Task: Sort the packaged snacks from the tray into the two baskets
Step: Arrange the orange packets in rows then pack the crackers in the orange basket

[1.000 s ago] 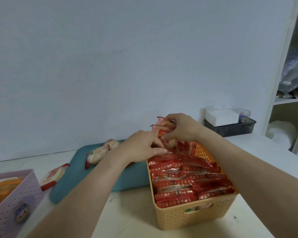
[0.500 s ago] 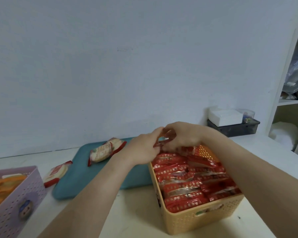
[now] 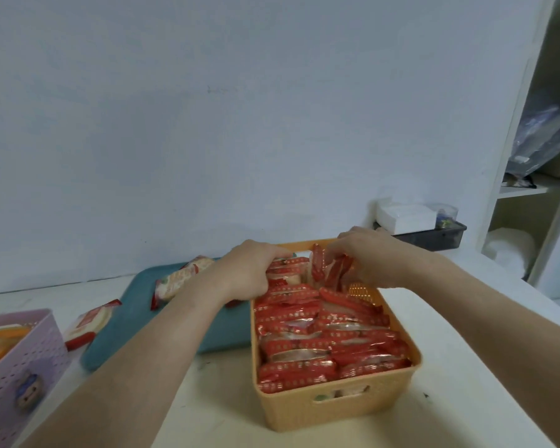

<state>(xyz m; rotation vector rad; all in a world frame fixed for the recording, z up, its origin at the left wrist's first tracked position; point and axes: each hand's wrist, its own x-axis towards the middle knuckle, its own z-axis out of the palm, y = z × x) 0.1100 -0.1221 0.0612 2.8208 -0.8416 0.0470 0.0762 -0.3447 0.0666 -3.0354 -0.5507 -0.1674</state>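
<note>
Orange basket [image 3: 337,405] stands on the tabletop [image 3: 207,399], right of centre, packed with red packets [image 3: 320,344] lying in rows along its length.

Left hand [image 3: 246,273]: knuckles up, at the basket's far-left corner, fingers curled down around the farthest red packets there.

Right hand [image 3: 366,257]: at the far-right end of the same basket, fingers bent, pinching a few upright packets [image 3: 328,270] that stand on end above the rows.

Teal tray [image 3: 136,321] lies left of the orange basket, touching or just beside its left wall; the left forearm crosses over it. One pale snack packet [image 3: 178,279] rests on the tray's far part. A second loose packet [image 3: 89,323] lies at the tray's left edge, partly on the tabletop.

Purple basket [image 3: 20,367] at near left, cut by the frame edge, holds orange-wrapped snacks [image 3: 0,341].

Far right: dark bin [image 3: 434,237] with a white box [image 3: 404,216] in it, against the wall.
</note>
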